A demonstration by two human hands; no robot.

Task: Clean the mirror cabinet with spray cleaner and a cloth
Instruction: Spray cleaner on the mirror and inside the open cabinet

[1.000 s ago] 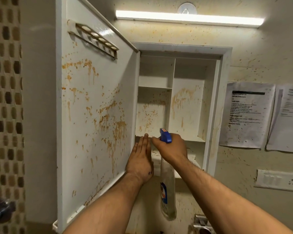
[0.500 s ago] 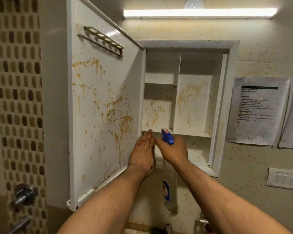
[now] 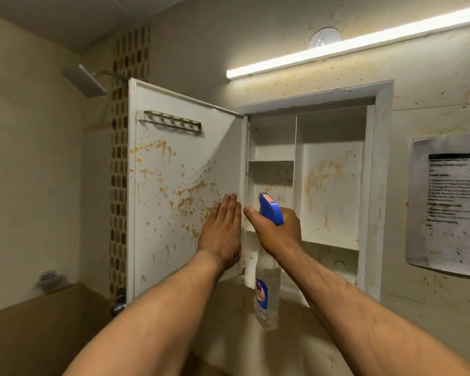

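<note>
1. Mirror cabinet (image 3: 376,191): white, recessed in the wall. Its door (image 3: 174,164) is swung fully open to the left, inner face showing. Orange-brown splashes and drips cover the door's inner face and the cabinet's back panels.
2. Spray bottle (image 3: 266,280): clear body with a blue and red label and a blue trigger head (image 3: 271,213). It is held upright in front of the cabinet's lower left compartment, nozzle towards the interior.
3. Right hand (image 3: 278,234): fingers curled tight round the bottle's neck just under the trigger head, thumb pointing left.
4. Left hand (image 3: 223,232): flat, fingers straight and together, holding nothing. The palm lies against the door's inner face, near the hinged edge in its lower half and just beside the right hand.
5. Rack (image 3: 171,121): a narrow slotted holder fixed across the top of the door's inner face.
6. Shelves: a short shelf (image 3: 271,160) in the narrow left column and a wider shelf (image 3: 329,241) lower down, both bare and stained.
7. Tube light (image 3: 350,47): lit, on the wall above the cabinet.
8. Printed notice (image 3: 448,204): paper on the wall to the right, speckled; its text is unreadable.
9. Shower head (image 3: 84,81): square, on the left, beside a vertical strip of brown mosaic tiles (image 3: 122,158).
</note>
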